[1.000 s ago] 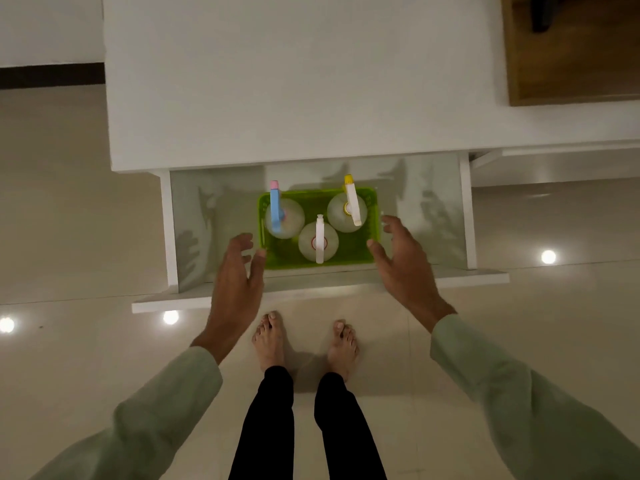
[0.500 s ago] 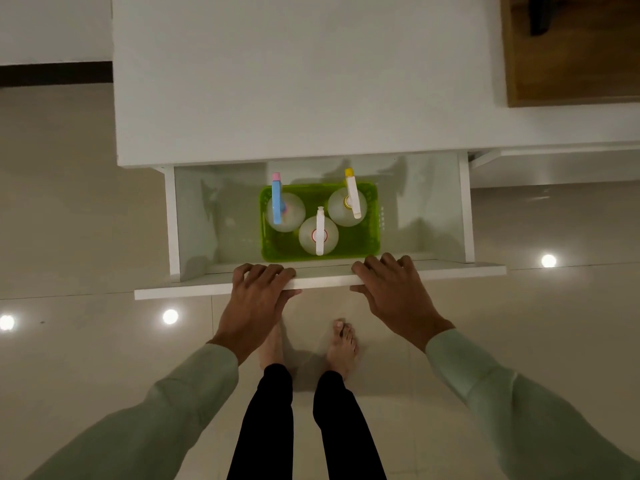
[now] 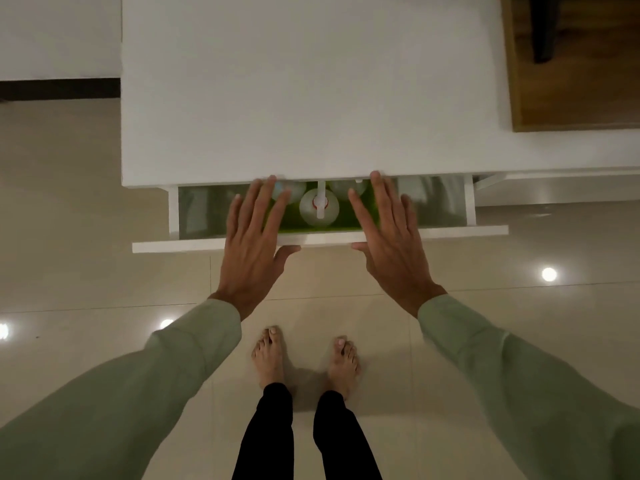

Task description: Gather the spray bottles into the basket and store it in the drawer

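The white drawer (image 3: 450,233) is pushed most of the way under the white cabinet top (image 3: 311,91); only a narrow gap shows. Inside sits the green basket (image 3: 294,221) with spray bottles. One round clear bottle with a white nozzle (image 3: 318,209) is plainly visible; parts of two others peek out at the cabinet edge. My left hand (image 3: 254,233) and my right hand (image 3: 388,230) lie flat with fingers spread over the drawer's front panel, thumbs under its edge, holding nothing.
A glossy beige tiled floor (image 3: 69,220) with light reflections lies all around. My bare feet (image 3: 304,358) stand just in front of the drawer. A wooden surface (image 3: 575,64) sits at the upper right on the cabinet top.
The drawer has slid inward, from wide open to nearly closed. Both hands went from beside the basket to the front panel, then stretched flat over it as it moved in.
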The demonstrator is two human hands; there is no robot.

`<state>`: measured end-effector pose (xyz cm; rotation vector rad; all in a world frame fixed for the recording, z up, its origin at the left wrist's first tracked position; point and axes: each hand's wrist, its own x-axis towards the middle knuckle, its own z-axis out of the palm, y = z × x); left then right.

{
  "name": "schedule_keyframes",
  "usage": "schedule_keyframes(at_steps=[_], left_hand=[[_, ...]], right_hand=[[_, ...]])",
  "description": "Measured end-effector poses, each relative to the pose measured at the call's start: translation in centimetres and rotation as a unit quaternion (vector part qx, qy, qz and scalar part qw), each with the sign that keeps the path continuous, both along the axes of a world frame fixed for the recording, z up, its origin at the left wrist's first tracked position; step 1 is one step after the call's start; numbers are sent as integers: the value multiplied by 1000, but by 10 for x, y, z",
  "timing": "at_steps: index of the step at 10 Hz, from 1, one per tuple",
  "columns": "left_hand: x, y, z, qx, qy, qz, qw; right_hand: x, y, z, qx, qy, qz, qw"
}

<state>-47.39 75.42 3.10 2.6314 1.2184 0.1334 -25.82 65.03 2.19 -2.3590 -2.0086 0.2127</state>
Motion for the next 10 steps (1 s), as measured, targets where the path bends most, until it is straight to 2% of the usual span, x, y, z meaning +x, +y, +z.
schedule_keyframes(at_steps=[2, 5, 7, 9, 10], left_hand=[[21, 39, -1, 27, -4, -16, 1000], [47, 62, 0, 89, -29, 46, 995], [52, 56, 6, 77, -35, 76, 994], [48, 53, 34, -7, -49, 40, 998], [43, 54, 66, -9, -65, 37, 997]], right_hand=[[16, 44, 0, 18, -27, -5, 999], [23, 81, 6, 96, -72, -21, 993], [9, 79, 7, 72, -87, -62, 992], [6, 70, 36, 3, -3, -59, 998], [6, 65, 67, 4, 30, -53, 998]])
